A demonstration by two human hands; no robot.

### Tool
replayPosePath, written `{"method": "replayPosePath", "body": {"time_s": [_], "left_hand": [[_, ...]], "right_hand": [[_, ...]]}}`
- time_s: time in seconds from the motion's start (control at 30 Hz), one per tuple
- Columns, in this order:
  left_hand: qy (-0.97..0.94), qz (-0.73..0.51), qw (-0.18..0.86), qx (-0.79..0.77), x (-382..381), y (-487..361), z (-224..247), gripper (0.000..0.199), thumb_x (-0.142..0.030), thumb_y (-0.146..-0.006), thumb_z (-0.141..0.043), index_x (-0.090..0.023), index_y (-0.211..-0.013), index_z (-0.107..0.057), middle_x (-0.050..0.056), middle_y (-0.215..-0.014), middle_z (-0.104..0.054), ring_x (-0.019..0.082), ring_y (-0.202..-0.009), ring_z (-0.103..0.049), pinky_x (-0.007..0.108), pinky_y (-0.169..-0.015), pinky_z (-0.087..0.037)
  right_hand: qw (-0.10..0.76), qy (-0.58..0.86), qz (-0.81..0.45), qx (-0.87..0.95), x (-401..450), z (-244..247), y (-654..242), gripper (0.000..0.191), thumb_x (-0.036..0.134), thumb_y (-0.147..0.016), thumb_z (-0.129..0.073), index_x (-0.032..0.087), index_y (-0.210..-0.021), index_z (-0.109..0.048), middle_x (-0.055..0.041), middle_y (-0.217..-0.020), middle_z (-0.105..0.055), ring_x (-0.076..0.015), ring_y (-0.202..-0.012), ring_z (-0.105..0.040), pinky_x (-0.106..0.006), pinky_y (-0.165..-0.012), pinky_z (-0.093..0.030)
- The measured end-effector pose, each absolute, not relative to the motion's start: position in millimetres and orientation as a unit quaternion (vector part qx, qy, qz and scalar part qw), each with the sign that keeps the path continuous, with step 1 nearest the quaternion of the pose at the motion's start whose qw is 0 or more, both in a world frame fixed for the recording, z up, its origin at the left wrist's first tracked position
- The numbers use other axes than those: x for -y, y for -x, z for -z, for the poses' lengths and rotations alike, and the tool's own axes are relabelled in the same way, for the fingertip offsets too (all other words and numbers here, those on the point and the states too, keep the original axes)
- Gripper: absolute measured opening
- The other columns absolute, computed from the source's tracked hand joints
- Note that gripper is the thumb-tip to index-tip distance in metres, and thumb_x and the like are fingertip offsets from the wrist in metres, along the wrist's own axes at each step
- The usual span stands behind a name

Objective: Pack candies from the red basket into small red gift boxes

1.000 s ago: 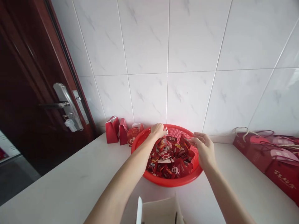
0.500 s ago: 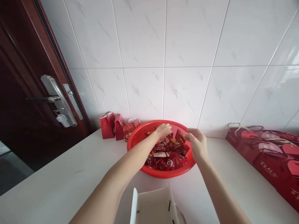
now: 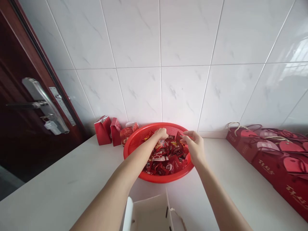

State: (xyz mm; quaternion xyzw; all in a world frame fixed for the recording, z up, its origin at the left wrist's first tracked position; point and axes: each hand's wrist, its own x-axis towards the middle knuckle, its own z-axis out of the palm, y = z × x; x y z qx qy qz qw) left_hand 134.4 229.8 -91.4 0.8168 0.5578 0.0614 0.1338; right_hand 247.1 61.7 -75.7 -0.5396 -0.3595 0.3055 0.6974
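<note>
A round red basket (image 3: 166, 179) with perforated sides stands on the white counter, filled with red-wrapped sweets (image 3: 169, 160). My left hand (image 3: 160, 133) is over the back of the basket, its fingers curled; what they hold, if anything, is hidden. At the basket's right rim, my right hand (image 3: 194, 144) pinches a dark red wrapped sweet (image 3: 179, 136) between thumb and fingers. Nearer to me, an open box (image 3: 150, 211) with a pale inside and a twine handle (image 3: 179, 218) shows at the bottom edge.
Small red boxes (image 3: 103, 131) stand against the tiled wall (image 3: 139, 93), left of the basket. Rows of red gift boxes (image 3: 267, 160) with cord handles line the counter's right side. A dark red door (image 3: 21, 134) with a metal handle is at the left.
The view has shifted a little to the right, so things appear farther left. My left hand has curled more closely over the sweets; my right hand remains at the right rim.
</note>
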Motion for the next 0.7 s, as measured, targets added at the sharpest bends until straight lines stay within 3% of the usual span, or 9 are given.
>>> {"method": "replayPosePath", "body": {"time_s": [0.2, 0.3, 0.5, 0.7], "left_hand": [[-0.82, -0.04, 0.137, -0.554, -227.7, -139.0, 90.8, 0.015, -0.029, -0.09, -0.071, -0.014, -0.095, -0.073, 0.009, -0.099, -0.075, 0.024, -0.098, -0.072, 0.032, -0.082, -0.057], [-0.825, -0.037, 0.127, -0.55, -226.7, -138.1, 91.9, 0.017, -0.026, -0.089, -0.072, -0.014, -0.101, -0.073, 0.012, -0.104, -0.075, 0.026, -0.103, -0.071, 0.035, -0.086, -0.057], [-0.824, -0.022, 0.135, -0.549, -227.8, -136.9, 92.5, 0.028, -0.037, -0.097, -0.068, -0.015, -0.114, -0.068, 0.009, -0.114, -0.07, 0.022, -0.103, -0.069, 0.042, -0.091, -0.058], [-0.816, -0.073, 0.164, -0.549, -225.2, -137.7, 87.9, 0.014, -0.028, -0.081, -0.075, -0.016, -0.088, -0.072, 0.009, -0.099, -0.077, 0.027, -0.099, -0.072, 0.035, -0.085, -0.055]], "right_hand": [[0.698, 0.535, -0.312, 0.361, -64.8, 77.7, -247.8, 0.025, 0.036, -0.06, -0.065, 0.02, -0.079, -0.068, -0.0034, -0.078, -0.069, -0.0201, -0.066, -0.065, -0.033, -0.064, -0.051], [0.696, 0.536, -0.312, 0.363, -64.4, 77.7, -247.7, 0.024, 0.036, -0.061, -0.066, 0.02, -0.079, -0.068, -0.003, -0.076, -0.069, -0.0203, -0.067, -0.066, -0.033, -0.063, -0.051], [0.698, 0.532, -0.308, 0.368, -63.0, 77.4, -247.5, 0.023, 0.035, -0.061, -0.065, 0.02, -0.078, -0.067, -0.0034, -0.08, -0.07, -0.0194, -0.066, -0.066, -0.032, -0.062, -0.051], [0.694, 0.531, -0.312, 0.373, -64.0, 79.1, -248.8, 0.023, 0.035, -0.061, -0.066, 0.02, -0.079, -0.067, -0.0022, -0.073, -0.069, -0.0204, -0.067, -0.066, -0.032, -0.062, -0.05]]}}
